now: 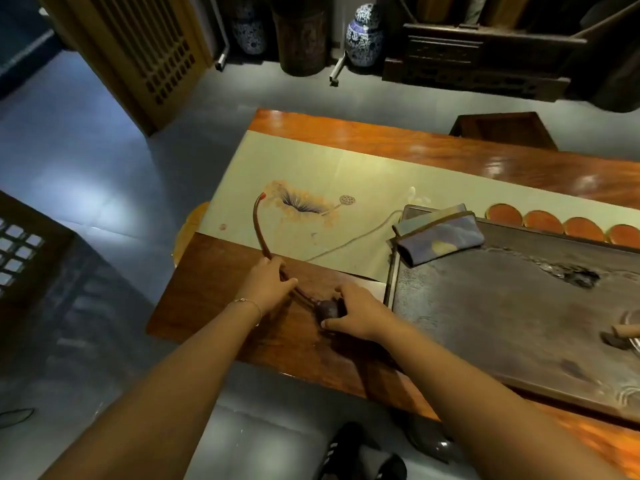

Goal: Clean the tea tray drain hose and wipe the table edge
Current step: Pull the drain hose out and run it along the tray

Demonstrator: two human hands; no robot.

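Note:
A thin reddish-brown drain hose [258, 226] curves across the pale green table runner, its red tip pointing away from me. My left hand [268, 280] grips the hose near the table's front edge. At the hose's near end sits a dark rubber bulb [327, 309], and my right hand [360, 315] is closed over it. The dark stone tea tray [485, 317] lies to the right on the wooden table [221, 306]. A folded blue-grey cloth [438, 237] rests on the tray's far left corner.
Round orange coasters [542, 221] line the tray's far side. A small tool with a wooden handle [623, 332] lies on the tray at right. A wooden stool [502, 128] stands beyond the table. Porcelain jars [363, 36] and a lattice screen [138, 46] stand on the grey floor.

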